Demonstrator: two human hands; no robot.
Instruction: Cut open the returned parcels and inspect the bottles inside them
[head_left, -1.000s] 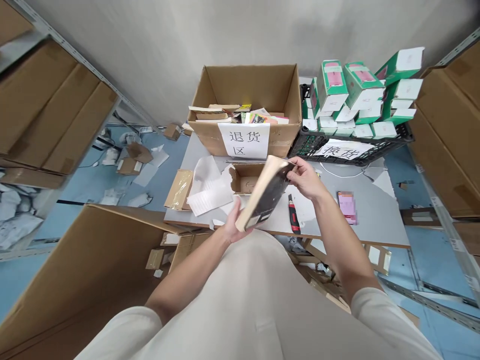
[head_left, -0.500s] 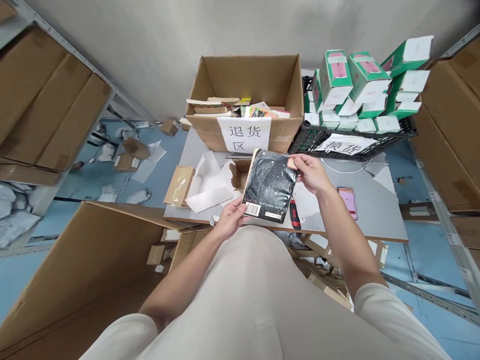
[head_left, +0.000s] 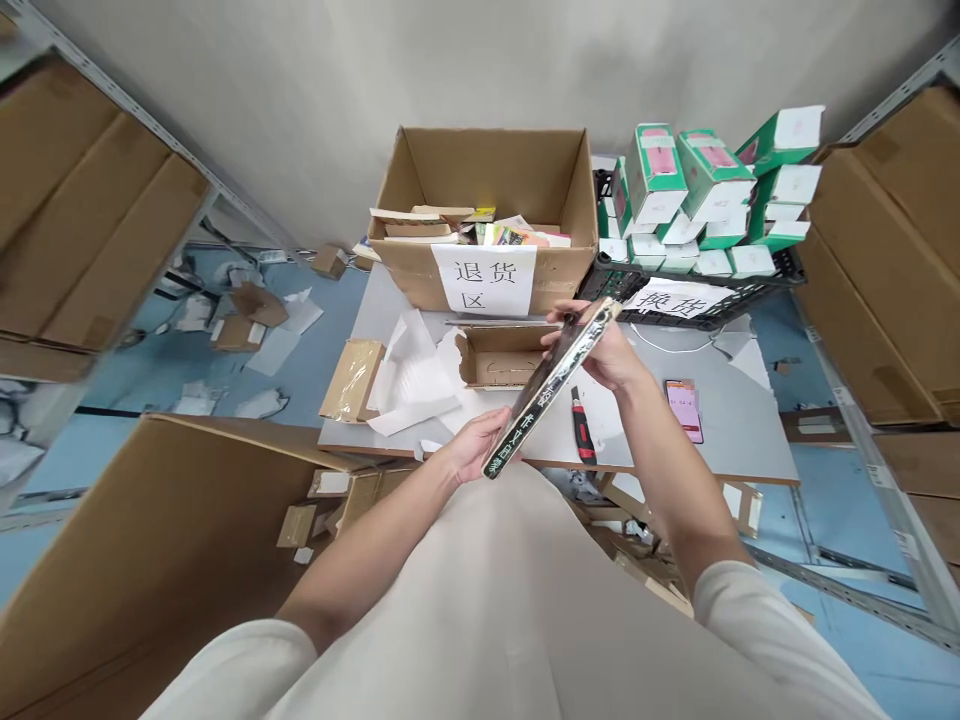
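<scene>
Between my two hands is a black book point(head_left: 551, 390), turned edge-on so that its worn spine with white characters faces up. My left hand point(head_left: 480, 445) is closed on its lower end, near the table's front edge. Around the upper end, my right hand point(head_left: 606, 348) grips the cover, its fingers partly hidden behind the book. Under the book lies a small opened cardboard box point(head_left: 499, 358), nothing visible in it. A red and black utility knife point(head_left: 583, 428) rests on the table just right of the book.
Behind stands a large carton point(head_left: 405, 275) of books with a paper sign. Right of it, a black crate point(head_left: 765, 285) holds several green-white boxes. White wrapping paper point(head_left: 412, 385), a taped parcel point(head_left: 352, 380) and a phone point(head_left: 684, 410) lie on the table point(head_left: 739, 440). A big open carton point(head_left: 172, 540) stands lower left.
The book has turned from showing its flat back cover to showing its spine. My right hand has shifted its hold around the upper end, and the small box is more exposed.
</scene>
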